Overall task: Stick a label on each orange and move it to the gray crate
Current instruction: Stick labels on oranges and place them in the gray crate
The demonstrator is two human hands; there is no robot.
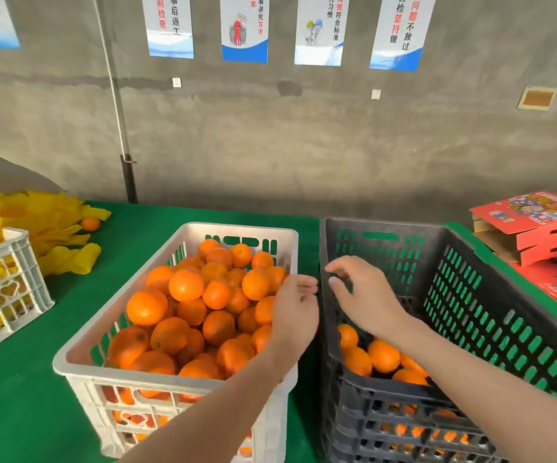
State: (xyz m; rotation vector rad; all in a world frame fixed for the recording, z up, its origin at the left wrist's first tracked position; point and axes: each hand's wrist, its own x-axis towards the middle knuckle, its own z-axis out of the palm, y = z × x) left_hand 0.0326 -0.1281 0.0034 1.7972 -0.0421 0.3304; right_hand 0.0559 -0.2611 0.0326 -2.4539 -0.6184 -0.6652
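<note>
The oranges (186, 284), heaped in the left white crate (79, 355) with a few in the gray crate (504, 295) beside it, looked firm, smooth and best cupped round the middle, while the left hand (298, 309) and right hand (364, 292) hung loose-fingered and empty between the crates, below Chinese-lettered posters (245, 28).
</note>
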